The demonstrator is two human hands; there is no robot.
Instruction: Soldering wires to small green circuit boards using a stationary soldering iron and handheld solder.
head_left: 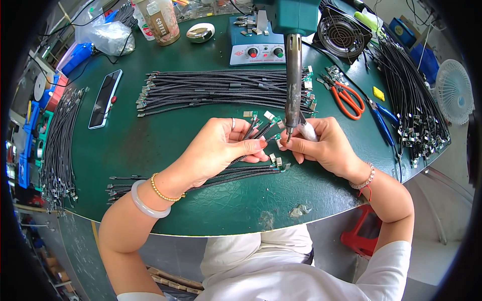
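Several black braided cables (259, 131) fan out from the left hand (221, 145), ends tipped with green circuit boards (276, 136) and silvery plugs (269, 116). One end sits just beside the dark, downward-pointing soldering iron (293, 83). A whitish piece (308, 132), kind unclear, rests in the right hand (321, 143).

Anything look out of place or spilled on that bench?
Yes, mildly: near the front edge of the bench lies a shiny, uneven patch, scrap or residue, I can't tell which, with a greyish smudge to its left. Both stand out against the green.
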